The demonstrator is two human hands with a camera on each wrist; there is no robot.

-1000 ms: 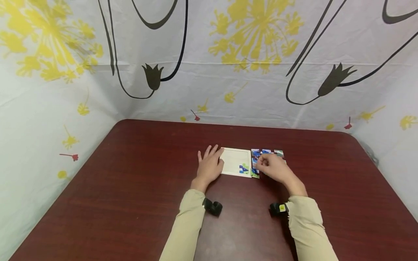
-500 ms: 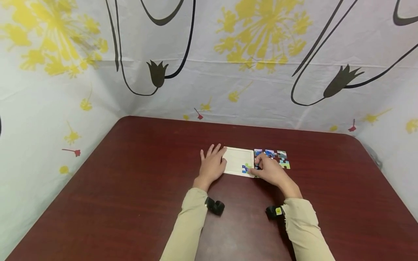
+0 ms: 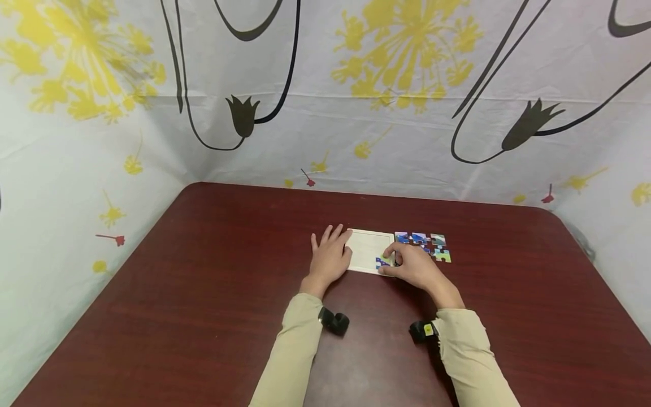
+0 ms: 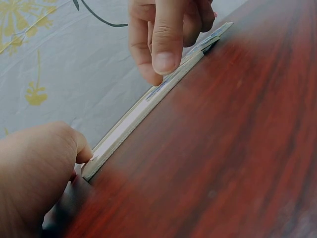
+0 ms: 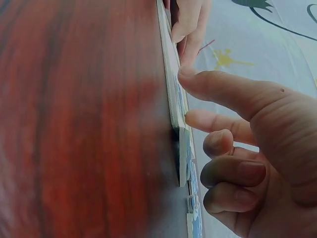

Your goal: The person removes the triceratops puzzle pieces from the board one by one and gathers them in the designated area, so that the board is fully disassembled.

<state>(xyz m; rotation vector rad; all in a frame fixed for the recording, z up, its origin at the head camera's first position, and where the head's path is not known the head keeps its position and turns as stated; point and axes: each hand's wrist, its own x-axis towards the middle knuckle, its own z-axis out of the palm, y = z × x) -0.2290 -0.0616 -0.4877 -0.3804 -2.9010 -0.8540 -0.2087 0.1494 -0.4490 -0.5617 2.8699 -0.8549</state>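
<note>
In the head view, my left hand [image 3: 329, 263] rests with spread, straight fingers at the left edge of a pale, shallow puzzle tray [image 3: 361, 249]. In the left wrist view, the left fingertips touch the tray's rim [image 4: 116, 139]. My right hand [image 3: 414, 267] is over the tray's lower right corner, thumb and index finger extended and apart. Between them lie blue-purple and green jigsaw pieces [image 3: 380, 263]. In the right wrist view, the index fingertip touches these pieces and the other fingers curl inward. No lifted piece shows between thumb and index; the hand partly covers the corner.
Several loose jigsaw pieces [image 3: 438, 240] lie just right of the tray, some behind the right hand. The dark red wooden table [image 3: 229, 282] extends all around. A patterned white cloth [image 3: 315, 135] hangs behind it.
My right hand has moved left from the loose pieces onto the tray's corner, with thumb and index finger spreading apart. The left hand has stayed at the tray's left edge.
</note>
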